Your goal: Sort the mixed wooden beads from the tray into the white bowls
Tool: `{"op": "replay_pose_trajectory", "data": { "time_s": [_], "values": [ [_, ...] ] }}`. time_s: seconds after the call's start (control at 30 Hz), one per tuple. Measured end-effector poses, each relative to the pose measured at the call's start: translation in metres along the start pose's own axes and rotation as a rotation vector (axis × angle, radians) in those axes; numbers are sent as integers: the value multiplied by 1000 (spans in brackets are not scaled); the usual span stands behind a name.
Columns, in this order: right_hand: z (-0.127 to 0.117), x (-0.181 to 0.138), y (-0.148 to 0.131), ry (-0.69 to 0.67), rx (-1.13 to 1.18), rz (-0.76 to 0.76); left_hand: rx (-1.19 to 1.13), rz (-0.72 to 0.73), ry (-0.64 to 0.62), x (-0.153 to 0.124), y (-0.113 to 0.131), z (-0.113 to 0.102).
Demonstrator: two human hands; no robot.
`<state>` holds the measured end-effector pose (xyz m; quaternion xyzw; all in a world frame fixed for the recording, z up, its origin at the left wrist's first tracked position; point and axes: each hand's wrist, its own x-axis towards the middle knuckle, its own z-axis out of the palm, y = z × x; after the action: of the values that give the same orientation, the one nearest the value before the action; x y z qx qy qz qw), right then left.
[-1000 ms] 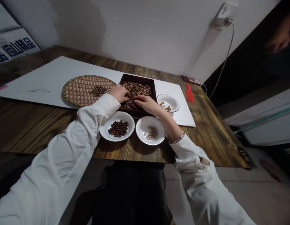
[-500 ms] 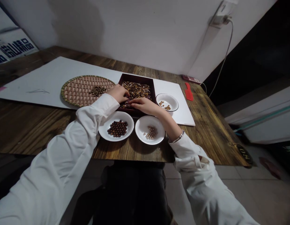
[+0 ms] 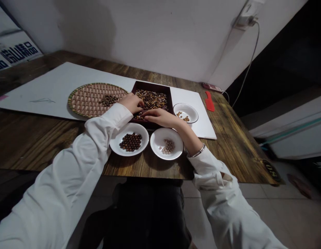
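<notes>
Far left, a white board point(image 3: 41, 88) lying on the wooden tabletop point(image 3: 33, 148), with a round woven bamboo tray point(image 3: 84, 100) on top and a small heap of brown beads point(image 3: 108, 100) on the tray's right side. Next, the left hand point(image 3: 131, 103), its fingers point(image 3: 139, 103) curled down and close together at the left end of a dark wooden box point(image 3: 152, 84); whether they hold any beads, impossible to tell. Below that wrist, a white bowl point(image 3: 112, 145) of dark beads point(image 3: 130, 141), dangerously near the left sleeve point(image 3: 105, 128): a brush of the cuff, enough to tip it.

In the box, mixed beads point(image 3: 151, 99), with the right hand point(image 3: 161, 117) across the near side, its fingers point(image 3: 150, 114) stretched flat and narrowly together, any hold unclear. Round beads, easily rolled over the box's rim by a careless sweep, then possibly off the tabletop. Beneath the right wrist, a white bowl point(image 3: 153, 147) of pale beads point(image 3: 168, 146); farther right, a third bowl point(image 3: 192, 116) of tan beads point(image 3: 182, 116), both open to stray beads and mixed colours.
</notes>
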<state>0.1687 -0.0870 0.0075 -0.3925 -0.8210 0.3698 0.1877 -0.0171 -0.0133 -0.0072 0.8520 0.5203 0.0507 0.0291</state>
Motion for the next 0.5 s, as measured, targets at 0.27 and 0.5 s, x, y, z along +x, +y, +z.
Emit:
{"op": "replay_pose_trajectory", "data": {
  "time_s": [0.27,0.5],
  "values": [
    [-1,1,0,-31,-43,7,30,-12,-1,-2,5,-2],
    [-1,0,-1,-25,-86,5,52,-34,-8,-5,10,-5]
  ]
}}
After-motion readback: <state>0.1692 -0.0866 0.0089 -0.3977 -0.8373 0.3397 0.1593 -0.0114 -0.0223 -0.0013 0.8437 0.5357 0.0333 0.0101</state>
